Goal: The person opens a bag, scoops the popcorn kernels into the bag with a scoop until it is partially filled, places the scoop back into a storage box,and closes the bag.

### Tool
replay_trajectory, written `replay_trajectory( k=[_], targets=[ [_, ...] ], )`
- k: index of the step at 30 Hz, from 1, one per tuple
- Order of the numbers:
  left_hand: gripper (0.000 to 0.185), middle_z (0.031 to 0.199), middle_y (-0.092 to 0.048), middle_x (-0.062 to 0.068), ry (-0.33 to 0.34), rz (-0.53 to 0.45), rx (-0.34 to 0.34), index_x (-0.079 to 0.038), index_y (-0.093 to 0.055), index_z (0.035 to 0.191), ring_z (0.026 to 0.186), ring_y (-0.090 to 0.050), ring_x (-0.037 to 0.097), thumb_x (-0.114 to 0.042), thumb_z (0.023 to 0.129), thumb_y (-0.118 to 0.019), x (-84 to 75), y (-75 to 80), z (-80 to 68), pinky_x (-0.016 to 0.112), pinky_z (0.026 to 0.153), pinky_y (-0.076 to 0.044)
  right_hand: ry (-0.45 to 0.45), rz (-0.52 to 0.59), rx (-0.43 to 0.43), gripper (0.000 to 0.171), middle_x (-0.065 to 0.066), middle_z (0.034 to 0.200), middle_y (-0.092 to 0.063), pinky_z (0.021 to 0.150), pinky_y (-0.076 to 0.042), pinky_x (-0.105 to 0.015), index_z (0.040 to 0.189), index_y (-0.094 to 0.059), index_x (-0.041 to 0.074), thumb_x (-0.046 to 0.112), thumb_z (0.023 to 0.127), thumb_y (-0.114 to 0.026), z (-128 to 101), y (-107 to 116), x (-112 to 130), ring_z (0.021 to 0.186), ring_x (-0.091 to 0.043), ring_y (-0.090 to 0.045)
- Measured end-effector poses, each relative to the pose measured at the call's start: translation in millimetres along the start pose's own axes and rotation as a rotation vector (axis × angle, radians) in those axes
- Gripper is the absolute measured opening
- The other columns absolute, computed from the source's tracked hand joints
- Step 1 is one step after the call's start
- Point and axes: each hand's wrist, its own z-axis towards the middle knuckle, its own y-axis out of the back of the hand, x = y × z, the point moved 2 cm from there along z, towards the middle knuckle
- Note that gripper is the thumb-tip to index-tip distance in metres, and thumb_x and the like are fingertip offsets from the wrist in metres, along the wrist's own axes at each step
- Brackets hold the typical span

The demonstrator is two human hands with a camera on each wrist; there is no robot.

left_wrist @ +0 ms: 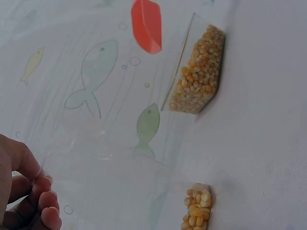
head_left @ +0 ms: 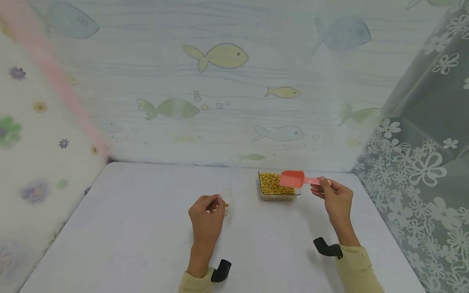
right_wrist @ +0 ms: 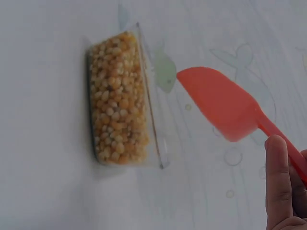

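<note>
My right hand (head_left: 338, 200) grips the handle of a coral-red plastic scoop (head_left: 292, 179) by its end. The scoop's bowl hangs over a clear rectangular container (head_left: 279, 197) filled with yellow corn kernels (head_left: 270, 183). No kernels show inside the bowl in the head view. With thumb and fingertips, my left hand (head_left: 207, 212) pinches the top of a thin clear plastic bag (head_left: 229, 197). A small clump of corn kernels (left_wrist: 196, 210) lies at the bag's bottom, low over the table. From the right wrist, the scoop (right_wrist: 220, 103) appears tilted beside the container's rim.
A white-covered table (head_left: 128, 219) spreads under both hands. Behind it rises a fabric wall (head_left: 227, 122) with printed fish; a flowered panel (head_left: 33, 162) stands at left and a lace-patterned grey curtain (head_left: 428, 171) at right. Black curved pieces (head_left: 221, 271) sit at both wrists.
</note>
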Motion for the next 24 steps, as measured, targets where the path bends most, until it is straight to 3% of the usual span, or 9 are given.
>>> replay_trajectory(
  k=[9, 16, 24],
  targets=[
    [0.011, 0.070, -0.065, 0.008, -0.003, 0.008, -0.005, 0.005, -0.078, 0.084, 0.060, -0.056, 0.015, 0.012, 0.082, -0.070, 1.1, 0.4, -1.3, 0.021, 0.053, -0.047, 0.096, -0.086, -0.040, 0.034, 0.009, 0.078, -0.072, 0.064, -0.059, -0.021, 0.110, -0.068, -0.015, 0.017, 0.101, -0.064, 16, -2, -15, 0.066, 0.000, -0.072],
    [0.011, 0.070, -0.065, 0.007, 0.002, 0.014, 0.007, 0.004, -0.078, 0.085, 0.061, -0.056, 0.014, 0.012, 0.082, -0.069, 0.6, 0.3, -0.1, 0.023, 0.054, -0.048, 0.180, -0.162, 0.009, 0.029, -0.030, 0.093, -0.073, 0.062, -0.058, -0.019, 0.111, -0.069, -0.016, 0.011, 0.100, -0.063, 15, -16, -17, 0.064, 0.003, -0.070],
    [0.012, 0.071, -0.066, 0.007, 0.009, 0.005, 0.010, 0.003, -0.078, 0.084, 0.061, -0.056, 0.014, 0.012, 0.082, -0.069, 1.8, -0.2, -1.9, 0.023, 0.053, -0.048, 0.127, -0.158, 0.098, 0.027, -0.040, 0.095, -0.069, 0.062, -0.059, -0.020, 0.111, -0.066, -0.021, 0.003, 0.099, -0.061, 8, -28, -4, 0.063, 0.000, -0.070]
  ],
)
